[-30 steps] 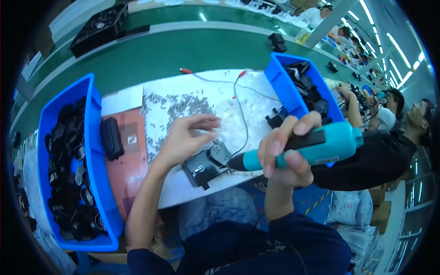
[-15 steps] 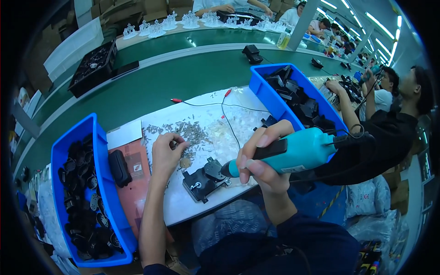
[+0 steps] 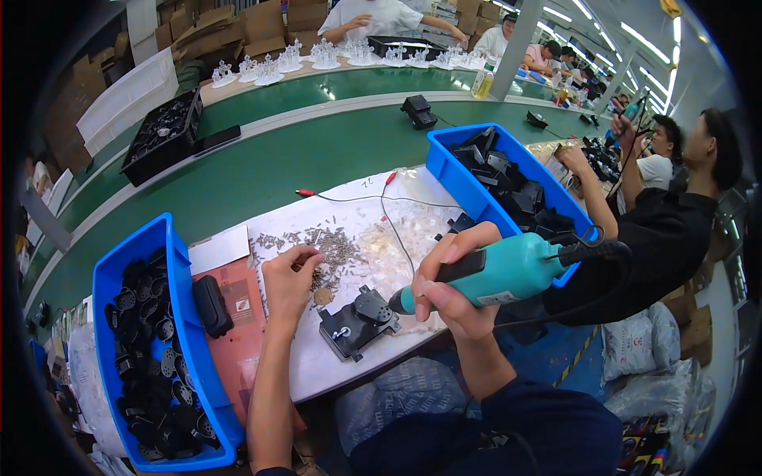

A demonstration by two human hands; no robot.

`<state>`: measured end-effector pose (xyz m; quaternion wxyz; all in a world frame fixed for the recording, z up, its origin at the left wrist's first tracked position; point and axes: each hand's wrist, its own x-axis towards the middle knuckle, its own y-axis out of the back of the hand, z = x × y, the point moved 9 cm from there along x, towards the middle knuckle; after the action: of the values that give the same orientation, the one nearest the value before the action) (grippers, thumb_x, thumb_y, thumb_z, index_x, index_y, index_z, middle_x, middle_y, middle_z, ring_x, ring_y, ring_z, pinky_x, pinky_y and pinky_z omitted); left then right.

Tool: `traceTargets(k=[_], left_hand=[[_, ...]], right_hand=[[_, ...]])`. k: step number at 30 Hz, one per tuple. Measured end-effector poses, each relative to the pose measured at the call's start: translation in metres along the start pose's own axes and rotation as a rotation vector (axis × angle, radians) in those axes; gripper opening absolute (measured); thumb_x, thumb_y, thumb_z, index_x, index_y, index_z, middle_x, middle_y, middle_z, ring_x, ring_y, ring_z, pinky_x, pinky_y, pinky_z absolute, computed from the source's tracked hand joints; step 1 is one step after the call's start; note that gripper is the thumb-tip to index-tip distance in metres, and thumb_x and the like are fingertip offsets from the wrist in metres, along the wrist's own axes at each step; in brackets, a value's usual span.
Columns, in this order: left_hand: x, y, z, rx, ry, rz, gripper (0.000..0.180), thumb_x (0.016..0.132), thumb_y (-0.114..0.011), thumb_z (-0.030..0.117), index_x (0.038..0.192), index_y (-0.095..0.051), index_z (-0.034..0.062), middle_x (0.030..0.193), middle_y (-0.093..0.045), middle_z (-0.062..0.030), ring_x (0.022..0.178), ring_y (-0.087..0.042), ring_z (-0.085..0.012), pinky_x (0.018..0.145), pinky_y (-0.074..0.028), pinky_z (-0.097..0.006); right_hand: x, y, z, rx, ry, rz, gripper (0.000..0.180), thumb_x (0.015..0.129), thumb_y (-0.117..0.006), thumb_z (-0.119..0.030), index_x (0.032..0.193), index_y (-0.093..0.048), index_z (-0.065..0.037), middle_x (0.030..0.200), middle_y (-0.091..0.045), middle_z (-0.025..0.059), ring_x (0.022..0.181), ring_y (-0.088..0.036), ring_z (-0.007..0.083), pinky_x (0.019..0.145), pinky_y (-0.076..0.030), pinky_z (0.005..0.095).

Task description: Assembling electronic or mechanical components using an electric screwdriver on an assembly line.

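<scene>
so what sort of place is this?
Probably a factory assembly line: long green belt, blue bins of black parts, corded teal power driver in the right hand.

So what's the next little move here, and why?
Perhaps the left hand should pinch one of the small metal pieces: it is right beside them, while the right hand holds the teal driver, tip near the black housing.
</scene>
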<state>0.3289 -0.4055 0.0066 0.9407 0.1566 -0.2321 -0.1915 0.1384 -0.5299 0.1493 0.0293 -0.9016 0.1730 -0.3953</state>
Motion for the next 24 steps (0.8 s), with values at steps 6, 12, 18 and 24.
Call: traceTargets(k=[6,12,18,24], left_hand=[[-0.001,0.0,0.007,0.011,0.01,0.014,0.012,0.076,-0.07,-0.001,0.088,-0.069,-0.0023,0.07,-0.069,-0.0092,0.066,-0.066,-0.0111,0.061,-0.05,-0.023],[0.004,0.007,-0.004,-0.216,0.083,0.045,0.014,0.078,-0.07,-0.001,0.09,-0.067,-0.0047,0.075,-0.068,-0.0102,0.069,-0.067,-0.015,0.06,-0.052,-0.023],[-0.009,-0.021,0.0,-0.744,0.347,-0.131,0.014,0.08,-0.07,0.001,0.092,-0.066,-0.004,0.08,-0.068,-0.01,0.072,-0.068,-0.0158,0.066,-0.054,-0.023],[-0.021,-0.039,0.02,-0.925,0.46,-0.329,0.016,0.082,-0.07,0.004,0.096,-0.064,-0.0026,0.083,-0.068,-0.0087,0.073,-0.067,-0.014,0.067,-0.053,-0.02]], right_hand=[[0.006,0.009,-0.008,-0.025,0.048,0.036,0.034,0.073,-0.057,0.006,0.101,-0.038,-0.003,0.07,-0.054,0.0151,0.044,-0.052,0.0159,0.046,-0.047,0.0258],[0.016,0.01,-0.008,-0.028,0.085,0.048,0.033,0.074,-0.055,0.007,0.101,-0.038,-0.003,0.069,-0.052,0.0143,0.042,-0.052,0.0163,0.043,-0.046,0.0265],[0.019,0.011,-0.006,0.011,0.167,0.108,0.031,0.077,-0.052,0.005,0.103,-0.037,-0.004,0.073,-0.052,0.0138,0.043,-0.05,0.0162,0.043,-0.045,0.028],[0.021,0.003,-0.001,0.069,0.231,0.253,0.031,0.079,-0.052,0.0,0.105,-0.037,-0.006,0.076,-0.053,0.0134,0.043,-0.047,0.016,0.045,-0.046,0.0293]])
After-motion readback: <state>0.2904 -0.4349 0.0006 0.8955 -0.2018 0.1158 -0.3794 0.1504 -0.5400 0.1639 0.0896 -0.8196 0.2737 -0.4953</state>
